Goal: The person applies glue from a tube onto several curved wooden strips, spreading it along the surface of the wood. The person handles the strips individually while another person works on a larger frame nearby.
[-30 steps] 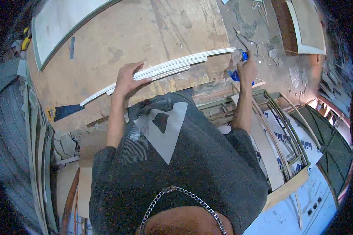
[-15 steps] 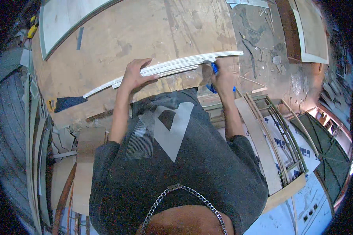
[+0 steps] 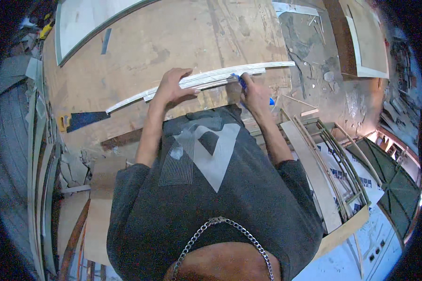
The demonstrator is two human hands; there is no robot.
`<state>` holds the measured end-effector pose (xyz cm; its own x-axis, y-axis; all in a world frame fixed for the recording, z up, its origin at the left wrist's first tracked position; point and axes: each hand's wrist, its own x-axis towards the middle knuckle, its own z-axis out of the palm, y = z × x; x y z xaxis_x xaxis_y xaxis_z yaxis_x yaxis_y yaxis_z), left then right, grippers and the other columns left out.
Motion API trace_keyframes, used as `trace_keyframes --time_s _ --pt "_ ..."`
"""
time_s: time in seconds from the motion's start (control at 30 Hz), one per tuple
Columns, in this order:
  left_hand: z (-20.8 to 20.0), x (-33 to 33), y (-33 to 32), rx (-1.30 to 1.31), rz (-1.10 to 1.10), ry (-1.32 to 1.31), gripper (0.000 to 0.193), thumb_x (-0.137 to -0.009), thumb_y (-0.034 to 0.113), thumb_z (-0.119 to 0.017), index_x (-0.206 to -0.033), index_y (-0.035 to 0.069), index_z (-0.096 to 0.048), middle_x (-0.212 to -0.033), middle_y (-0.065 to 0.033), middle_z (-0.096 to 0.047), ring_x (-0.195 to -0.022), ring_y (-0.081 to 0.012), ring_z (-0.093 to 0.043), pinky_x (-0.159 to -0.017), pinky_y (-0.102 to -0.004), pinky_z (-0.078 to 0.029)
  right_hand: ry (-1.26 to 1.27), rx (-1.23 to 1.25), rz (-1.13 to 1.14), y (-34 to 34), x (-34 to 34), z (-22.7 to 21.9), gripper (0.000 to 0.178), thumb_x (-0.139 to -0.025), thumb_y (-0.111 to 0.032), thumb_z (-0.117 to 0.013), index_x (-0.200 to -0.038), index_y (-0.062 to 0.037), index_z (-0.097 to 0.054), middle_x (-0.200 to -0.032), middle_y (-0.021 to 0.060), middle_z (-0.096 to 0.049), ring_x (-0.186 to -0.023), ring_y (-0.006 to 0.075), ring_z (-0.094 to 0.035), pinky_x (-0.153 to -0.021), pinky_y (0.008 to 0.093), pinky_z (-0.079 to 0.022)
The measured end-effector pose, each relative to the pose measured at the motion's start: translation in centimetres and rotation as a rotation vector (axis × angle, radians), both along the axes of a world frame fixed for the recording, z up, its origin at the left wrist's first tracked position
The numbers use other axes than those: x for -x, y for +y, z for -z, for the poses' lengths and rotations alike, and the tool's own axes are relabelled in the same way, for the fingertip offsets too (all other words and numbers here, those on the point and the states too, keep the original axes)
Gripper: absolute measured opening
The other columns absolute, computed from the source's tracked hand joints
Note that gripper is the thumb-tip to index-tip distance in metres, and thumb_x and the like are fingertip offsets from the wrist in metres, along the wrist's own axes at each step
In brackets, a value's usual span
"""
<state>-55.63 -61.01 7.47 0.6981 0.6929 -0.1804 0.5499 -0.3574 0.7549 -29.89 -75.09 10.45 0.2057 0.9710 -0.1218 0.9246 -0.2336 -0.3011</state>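
Handsaw (image 3: 88,121): far left of bench, yellow handle outward, dark blade aimed right; its tip comes up to the left end of the white strips (image 3: 213,77), touching or just beside, cannot tell.
Framed panel (image 3: 91,21): upper left, pale face, darker edge, well apart from both hands.
Dark strip (image 3: 106,41): short, flat on the bench just right of the panel.
Left hand (image 3: 173,88): grasping the white strips left of their middle; fingers curl over the far edge, thumb along the near edge, bundle running between them. Pressure: cannot tell.
White strips: long, thin, side by side on the plywood bench (image 3: 173,47), slanting up to the right; ends staggered, longest one at the far side, its right end passing the right hand (image 3: 257,93).
Right hand: clenched around a blue tool (image 3: 241,81), fingers just on the near side of the strips; tool's front end at the bundle, exact contact unclear. Tool kind: cannot tell, mostly hidden by the palm.
Slatted frame (image 3: 341,159): lower right, below the bench edge, long narrow bars.
Wooden box (image 3: 368,42): upper right, pale rim, well apart from the strips.
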Motion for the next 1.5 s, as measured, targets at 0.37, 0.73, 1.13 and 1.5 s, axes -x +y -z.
trace_keyframes --time_s 0.37,0.73,1.13,1.5 --pt "2.0 5.8 -2.4 -0.03 -0.281 -0.182 0.065 -0.064 0.032 -0.082 -0.115 0.0 -0.059 -0.121 -0.0191 -0.054 -0.125 -0.0361 -0.041 -0.107 -0.0427 -0.034 0.201 -0.235 0.321 2.2 1.5 -4.8 0.04 -0.079 -0.013 -0.062 -0.118 -0.0141 -0.051 -0.085 0.0201 -0.062 -0.075 0.034 -0.063 -0.067 0.044 -0.049" --pt "-2.6 10.0 -2.0 -0.172 -0.481 -0.122 0.058 -0.07 0.028 -0.079 -0.117 0.002 -0.057 -0.118 -0.0187 -0.054 -0.111 -0.0346 -0.05 -0.095 -0.0421 -0.045 0.53 -0.935 0.439 14.6 -5.8 -4.5 0.04 -0.08 -0.016 -0.07 -0.114 -0.0102 -0.048 -0.09 0.0145 -0.064 -0.079 0.0255 -0.065 -0.07 0.0375 -0.05" --pt "-0.2 11.5 -7.4 -0.131 -0.792 -0.146 0.049 -0.075 0.024 -0.075 -0.114 0.0 -0.058 -0.109 -0.0173 -0.058 -0.102 -0.0325 -0.055 -0.09 -0.0403 -0.044 0.079 -0.302 0.12 15.7 -10.8 5.9 0.061 -0.065 -0.019 -0.073 -0.119 -0.0135 -0.047 -0.111 0.0126 -0.054 -0.108 0.0308 -0.05 -0.089 0.0457 -0.038" --pt "-1.9 9.0 -3.8 -0.304 -0.76 -0.137 0.045 -0.075 0.015 -0.073 -0.115 0.003 -0.055 -0.123 -0.0152 -0.045 -0.114 -0.029 -0.046 -0.088 -0.0392 -0.051 -0.218 -0.222 0.056 13.5 -11.6 5.5 0.051 -0.079 -0.041 -0.062 -0.117 -0.0111 -0.048 -0.109 0.0113 -0.053 -0.109 0.0291 -0.049 -0.091 0.0479 -0.036"
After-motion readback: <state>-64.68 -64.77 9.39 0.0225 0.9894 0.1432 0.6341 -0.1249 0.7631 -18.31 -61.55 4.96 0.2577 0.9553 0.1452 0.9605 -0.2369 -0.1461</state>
